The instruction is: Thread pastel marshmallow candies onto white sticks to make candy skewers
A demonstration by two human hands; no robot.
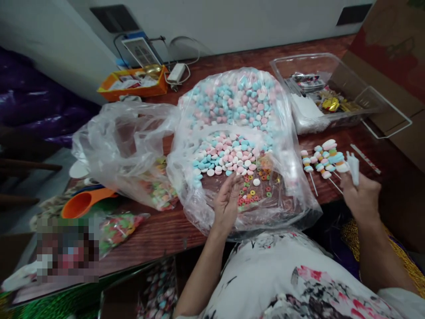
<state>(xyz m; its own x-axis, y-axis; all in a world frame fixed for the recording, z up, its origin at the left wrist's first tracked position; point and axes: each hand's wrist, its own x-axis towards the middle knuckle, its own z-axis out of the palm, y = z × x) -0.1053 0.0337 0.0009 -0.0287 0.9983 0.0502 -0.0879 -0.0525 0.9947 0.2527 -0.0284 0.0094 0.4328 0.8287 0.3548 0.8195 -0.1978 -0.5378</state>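
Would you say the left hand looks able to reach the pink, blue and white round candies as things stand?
Probably yes: the left hand is close to the nearest round candies, which look uncovered, with the clear plastic bag spread around them.

The person wears a white floral-print garment (259, 270) of soft cloth, with pink-red blossoms (310, 272), clustered grey-black foliage and thin dark brushlike strokes. A plain pale sleeve (398, 297) ends on the right arm, leaving the forearm (373, 248) and slim-fingered right hand (361, 195) bare.
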